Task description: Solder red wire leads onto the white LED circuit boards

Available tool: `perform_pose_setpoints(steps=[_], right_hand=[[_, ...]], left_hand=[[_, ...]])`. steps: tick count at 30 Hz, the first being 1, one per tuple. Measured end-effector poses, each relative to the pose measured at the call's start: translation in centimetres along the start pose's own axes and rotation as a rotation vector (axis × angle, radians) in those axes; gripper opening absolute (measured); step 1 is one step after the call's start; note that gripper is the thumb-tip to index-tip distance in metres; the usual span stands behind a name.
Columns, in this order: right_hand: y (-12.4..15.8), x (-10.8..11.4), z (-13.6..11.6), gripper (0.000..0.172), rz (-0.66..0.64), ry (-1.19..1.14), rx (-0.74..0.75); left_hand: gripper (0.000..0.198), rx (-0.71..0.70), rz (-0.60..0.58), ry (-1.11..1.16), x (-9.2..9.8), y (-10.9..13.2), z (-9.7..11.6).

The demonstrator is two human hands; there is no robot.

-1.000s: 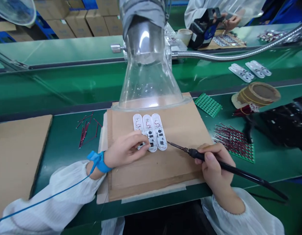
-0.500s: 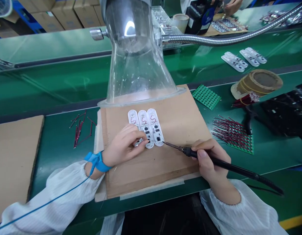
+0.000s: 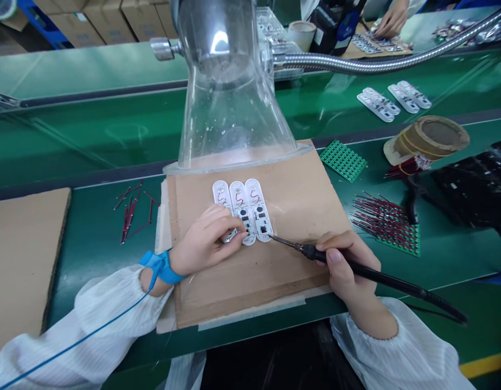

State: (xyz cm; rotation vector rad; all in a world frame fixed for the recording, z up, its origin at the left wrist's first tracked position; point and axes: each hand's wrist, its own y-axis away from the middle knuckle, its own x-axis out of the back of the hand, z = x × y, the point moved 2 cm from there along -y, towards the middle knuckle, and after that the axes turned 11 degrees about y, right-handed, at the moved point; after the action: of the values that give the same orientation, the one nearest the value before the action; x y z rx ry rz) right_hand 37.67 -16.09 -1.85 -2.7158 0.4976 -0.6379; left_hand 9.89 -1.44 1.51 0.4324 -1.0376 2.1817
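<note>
Three white circuit boards lie side by side on a brown cardboard sheet (image 3: 291, 271). My right hand (image 3: 350, 265) grips a black soldering iron (image 3: 376, 275), its tip at the lower end of the rightmost board (image 3: 258, 210). My left hand (image 3: 212, 233) rests over the lower part of the leftmost board (image 3: 221, 194). Its thumb and forefinger pinch together by the middle board (image 3: 242, 214), on what looks like a thin wire, too fine to make out surely. A blue strap (image 3: 163, 267) circles the left wrist.
A clear fume hood (image 3: 234, 119) hangs just beyond the boards. Dark red wires (image 3: 383, 219) lie on a green grid board at right, more wires (image 3: 130, 214) at left. A cardboard tube (image 3: 427, 138) stands at right. Another person's hand (image 3: 392, 20) works across the bench.
The boards on the far green strip have shifted left. The other person's hand has come further into view over its boards. My own hands have hardly moved.
</note>
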Motion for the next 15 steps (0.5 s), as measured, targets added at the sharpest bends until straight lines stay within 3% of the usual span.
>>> perform_pose_setpoints(steps=[6,11,15], right_hand=[[0.12,0.12,-0.09,0.015,0.028,-0.011,-0.005],[0.00,0.02,-0.27,0.011,-0.038,0.038,0.012],[-0.20,0.01,-0.42,0.014,0.002,0.015,0.002]], left_hand=[[0.007,0.005,-0.013,0.005,-0.05,-0.06,0.04],[0.009,0.002,-0.024,-0.001,-0.03,-0.11,0.14],[0.009,-0.001,-0.019,0.003,-0.08,-0.06,0.03]])
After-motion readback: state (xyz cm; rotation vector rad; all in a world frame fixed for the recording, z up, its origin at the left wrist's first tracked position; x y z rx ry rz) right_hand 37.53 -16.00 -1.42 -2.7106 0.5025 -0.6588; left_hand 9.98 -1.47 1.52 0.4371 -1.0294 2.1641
